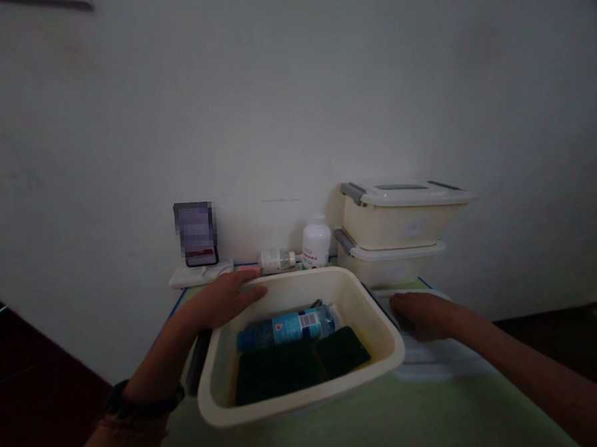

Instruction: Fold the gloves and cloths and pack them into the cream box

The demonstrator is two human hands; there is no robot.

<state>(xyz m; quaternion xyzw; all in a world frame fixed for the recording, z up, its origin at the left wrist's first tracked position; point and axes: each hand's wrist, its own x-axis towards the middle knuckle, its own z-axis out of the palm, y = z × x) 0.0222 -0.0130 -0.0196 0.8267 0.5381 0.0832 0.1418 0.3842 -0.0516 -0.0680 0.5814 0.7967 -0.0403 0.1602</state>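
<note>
A cream plastic storage box (303,405) without its lid stands in front of me. Inside lie a plastic bottle with a blue label (296,327) and dark green flat items (286,371) whose kind I cannot make out. My left hand (227,297) grips the box's far left rim, thumb toward the inside. To the right of the box, my right hand (421,315) is over a pale lid (436,360), its fingers curled downward. The fingertips are hidden, so what they hold, if anything, does not show. A dark side handle (380,306) lies between this hand and the box.
Two lidded boxes, an upper one (403,224) on a lower one (391,265), stand at the back right against the wall. A white jar (316,241), a small bottle lying down (276,259) and a propped phone (198,235) line the green table's (339,428) back edge.
</note>
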